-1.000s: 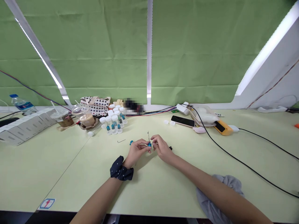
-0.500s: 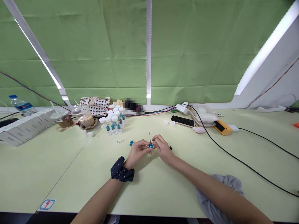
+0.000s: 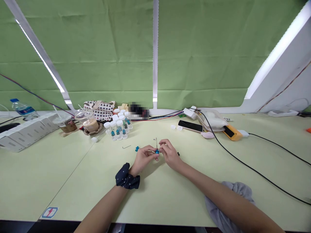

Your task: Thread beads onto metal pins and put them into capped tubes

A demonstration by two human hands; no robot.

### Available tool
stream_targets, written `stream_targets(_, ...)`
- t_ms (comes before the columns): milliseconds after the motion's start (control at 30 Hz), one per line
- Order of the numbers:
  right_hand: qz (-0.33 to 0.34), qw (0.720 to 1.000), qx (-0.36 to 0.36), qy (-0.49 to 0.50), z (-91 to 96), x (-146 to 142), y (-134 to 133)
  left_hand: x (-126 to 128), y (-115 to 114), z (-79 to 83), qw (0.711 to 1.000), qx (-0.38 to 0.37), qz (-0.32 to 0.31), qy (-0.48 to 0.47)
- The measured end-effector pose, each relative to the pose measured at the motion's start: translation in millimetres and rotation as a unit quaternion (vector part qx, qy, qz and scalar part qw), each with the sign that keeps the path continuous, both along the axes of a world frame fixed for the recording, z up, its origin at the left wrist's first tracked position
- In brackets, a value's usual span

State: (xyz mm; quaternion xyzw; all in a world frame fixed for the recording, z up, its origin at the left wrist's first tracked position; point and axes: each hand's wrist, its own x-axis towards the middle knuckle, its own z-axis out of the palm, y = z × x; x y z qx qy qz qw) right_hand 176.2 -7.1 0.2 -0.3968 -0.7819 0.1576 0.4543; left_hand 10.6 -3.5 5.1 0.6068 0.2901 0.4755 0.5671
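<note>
Between the thumb and fingers of my left hand is a small shiny blue round part. A thin dark rod with a bent tip stands up from it. Close on its right, my right hand has its fingers curled together near the base of the rod. What those fingertips pinch, if anything, is too small to make out. A blue lobed piece lies on the table just left of my left hand, and a thin L-shaped rod lies farther left. A small black piece shows partly behind my right hand.
Several clear vials with white caps and blue contents stand at the back left. Drink cups and white boxes are beyond. A phone, loose white caps, a yellow device and a black cable lie right.
The rod's bent tip has turned, now pointing to the left of its upright part. Both hands stay nearly in place around the blue part.
</note>
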Motion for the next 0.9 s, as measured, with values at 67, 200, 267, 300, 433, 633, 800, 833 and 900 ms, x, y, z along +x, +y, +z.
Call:
stream_targets(67, -0.017, 1.0, 0.005, -0.021, 0.8, 0, -1, 0, 0, -0.8, 1.0, 0.003, -0.003, -0.002)
stream_targets(200, -0.046, 0.997, -0.015, -0.054, 2.3, 1, -1, 0, 0, -0.7, 1.0, 0.011, 0.011, 0.01)
stream_targets(267, -0.056, 0.996, -0.037, -0.052, 2.6, 1, -1, -1, 0, -0.8, 0.999, 0.018, 0.021, 0.028)
stream_targets(300, -0.058, 0.996, -0.047, -0.045, 2.8, 2, -1, -1, 1, -1.1, 0.999, 0.023, 0.026, 0.038)
stream_targets(433, -0.048, 0.995, -0.088, -0.004, 4.2, 3, 2, -2, 2, -4.1, 0.996, 0.045, 0.037, 0.061)
stream_targets(633, -0.045, 0.988, -0.146, -0.008, 5.1, 5, 2, -2, 4, -8.4, 0.993, 0.054, 0.048, 0.089)
stream_targets(800, -0.034, 0.986, -0.16, -0.036, 4.8, 7, 3, -4, 4, -9.9, 0.991, 0.057, 0.047, 0.11)
stream_targets(833, -0.024, 0.987, -0.156, -0.034, 4.8, 8, 4, -4, 5, -9.9, 0.991, 0.058, 0.051, 0.112)
stream_targets(900, 0.001, 0.988, -0.151, -0.021, 4.6, 10, 6, -6, 5, -9.3, 0.99, 0.058, 0.064, 0.114)
